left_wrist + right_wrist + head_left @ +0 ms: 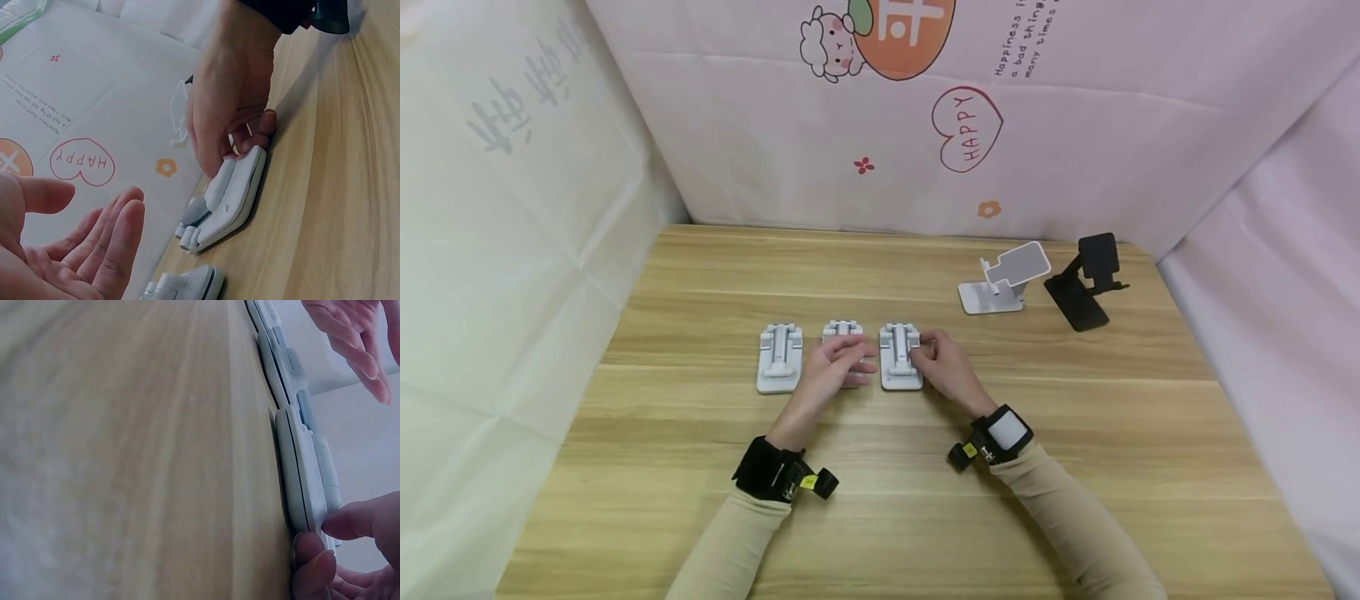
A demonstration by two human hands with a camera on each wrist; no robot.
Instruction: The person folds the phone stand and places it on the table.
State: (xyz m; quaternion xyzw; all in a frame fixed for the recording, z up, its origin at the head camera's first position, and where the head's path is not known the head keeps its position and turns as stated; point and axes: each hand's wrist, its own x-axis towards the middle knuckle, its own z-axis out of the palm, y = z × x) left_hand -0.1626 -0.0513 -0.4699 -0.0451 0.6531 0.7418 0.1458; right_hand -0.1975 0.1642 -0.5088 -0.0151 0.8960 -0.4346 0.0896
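Note:
Three white folded phone stands lie flat in a row on the wooden table. My right hand [952, 368] pinches the right edge of the rightmost folded phone stand [896, 360]. In the right wrist view, its thumb is on top of that stand [295, 469] and other fingers are at its side and underside. My left hand [829, 368] hovers over the middle folded phone stand [841, 327], partly hiding it. Its fingers are loosely spread and hold nothing, as the left wrist view also shows. The left folded phone stand [779, 360] lies just left of that hand.
Farther back on the right stand an unfolded white phone stand [1021, 265] and an unfolded black phone stand [1084, 302]. A printed cloth [775, 150] hangs behind the wooden table [880, 517], with pale cloths at both sides.

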